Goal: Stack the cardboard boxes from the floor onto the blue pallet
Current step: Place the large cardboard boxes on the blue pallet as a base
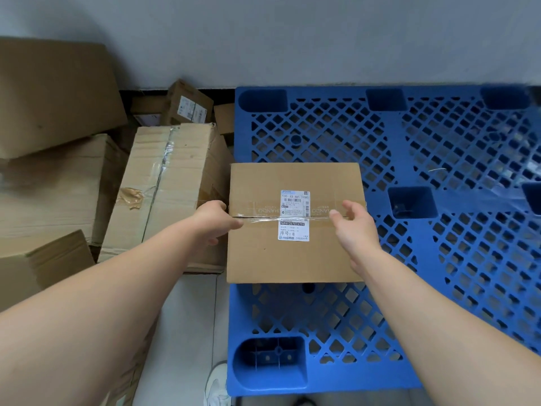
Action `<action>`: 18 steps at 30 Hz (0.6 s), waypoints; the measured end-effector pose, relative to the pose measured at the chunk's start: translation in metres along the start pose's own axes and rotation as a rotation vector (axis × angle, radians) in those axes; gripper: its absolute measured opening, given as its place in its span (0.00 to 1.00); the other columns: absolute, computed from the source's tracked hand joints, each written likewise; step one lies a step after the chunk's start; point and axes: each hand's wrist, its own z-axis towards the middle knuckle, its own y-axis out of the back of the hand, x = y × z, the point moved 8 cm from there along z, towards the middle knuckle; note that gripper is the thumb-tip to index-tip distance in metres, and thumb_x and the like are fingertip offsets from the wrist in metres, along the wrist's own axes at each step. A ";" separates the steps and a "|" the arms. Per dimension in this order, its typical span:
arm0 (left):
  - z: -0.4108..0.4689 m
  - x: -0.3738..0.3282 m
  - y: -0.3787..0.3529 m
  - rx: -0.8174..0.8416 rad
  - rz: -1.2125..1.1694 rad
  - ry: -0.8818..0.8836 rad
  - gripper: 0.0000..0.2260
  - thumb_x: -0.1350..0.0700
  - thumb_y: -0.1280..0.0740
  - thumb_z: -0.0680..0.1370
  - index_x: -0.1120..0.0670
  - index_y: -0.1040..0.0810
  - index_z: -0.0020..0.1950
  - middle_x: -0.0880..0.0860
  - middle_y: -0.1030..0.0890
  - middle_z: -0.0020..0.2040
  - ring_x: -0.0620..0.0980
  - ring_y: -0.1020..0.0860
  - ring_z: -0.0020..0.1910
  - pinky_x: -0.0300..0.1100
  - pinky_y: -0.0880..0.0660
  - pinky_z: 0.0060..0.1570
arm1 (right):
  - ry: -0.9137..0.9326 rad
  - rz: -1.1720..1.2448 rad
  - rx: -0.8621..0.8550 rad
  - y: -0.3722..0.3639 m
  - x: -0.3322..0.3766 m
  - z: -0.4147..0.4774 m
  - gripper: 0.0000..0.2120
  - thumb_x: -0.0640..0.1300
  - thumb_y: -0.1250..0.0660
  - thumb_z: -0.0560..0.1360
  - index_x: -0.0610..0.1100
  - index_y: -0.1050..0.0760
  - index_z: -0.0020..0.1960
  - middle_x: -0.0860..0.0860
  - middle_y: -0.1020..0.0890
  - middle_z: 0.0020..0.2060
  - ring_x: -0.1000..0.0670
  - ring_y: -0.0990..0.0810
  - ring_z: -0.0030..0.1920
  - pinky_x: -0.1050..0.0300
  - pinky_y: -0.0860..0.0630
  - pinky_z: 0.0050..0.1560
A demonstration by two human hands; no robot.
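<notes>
This looks like a storeroom or warehouse corner. A blue plastic pallet (pixel 393 148) lies on a pale floor (pixel 187 332) against a bare grey wall (pixel 292 39), beside a loose heap of taped cardboard boxes (pixel 164 183). One box (pixel 263 259) on the pallet carries a printed shipping label (pixel 293 215) with barcodes.

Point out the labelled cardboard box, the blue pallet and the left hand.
labelled cardboard box (pixel 292 259): head view, bare top face below the label.
blue pallet (pixel 395 142): head view, solid strip between lattice sections.
left hand (pixel 213 219): head view, back of the hand.
</notes>
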 end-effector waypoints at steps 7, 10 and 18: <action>-0.048 0.014 0.065 -0.020 -0.172 -0.007 0.27 0.53 0.32 0.77 0.54 0.35 0.74 0.56 0.24 0.60 0.54 0.23 0.56 0.46 0.23 0.48 | 0.075 0.007 0.023 -0.012 0.054 -0.048 0.20 0.48 0.37 0.80 0.47 0.32 0.71 0.50 0.28 0.67 0.49 0.28 0.64 0.56 0.33 0.57; -0.070 0.036 0.096 -0.064 -0.227 -0.002 0.25 0.53 0.32 0.78 0.55 0.34 0.73 0.56 0.24 0.58 0.53 0.23 0.55 0.47 0.23 0.49 | 0.103 0.023 0.058 -0.030 0.076 -0.070 0.19 0.49 0.37 0.79 0.48 0.30 0.69 0.50 0.26 0.65 0.49 0.27 0.62 0.56 0.31 0.55; -0.134 0.137 0.185 -0.314 -0.408 0.098 0.21 0.56 0.33 0.78 0.56 0.31 0.71 0.57 0.23 0.60 0.53 0.22 0.52 0.46 0.23 0.46 | 0.208 0.009 0.215 -0.109 0.125 -0.146 0.17 0.52 0.36 0.78 0.47 0.27 0.65 0.52 0.23 0.57 0.52 0.26 0.55 0.55 0.30 0.53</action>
